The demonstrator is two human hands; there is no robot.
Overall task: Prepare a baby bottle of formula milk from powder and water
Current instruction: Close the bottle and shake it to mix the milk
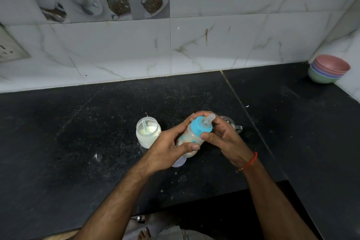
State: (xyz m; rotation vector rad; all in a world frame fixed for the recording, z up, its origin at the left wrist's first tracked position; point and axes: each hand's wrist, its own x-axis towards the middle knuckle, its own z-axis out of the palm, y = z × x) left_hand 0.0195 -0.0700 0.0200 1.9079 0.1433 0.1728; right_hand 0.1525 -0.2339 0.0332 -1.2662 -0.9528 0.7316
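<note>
Bare black worktop (78,132) stretching left of the baby bottle (191,135), powder jar (148,132) just left, left hand (171,148) grasping its body, right hand (224,138) gripping its blue collar (200,126)

Left hand (169,148) grips tilted bottle (191,138); right hand (224,136) on blue collar (199,125); powder jar (148,132) beside.
</note>
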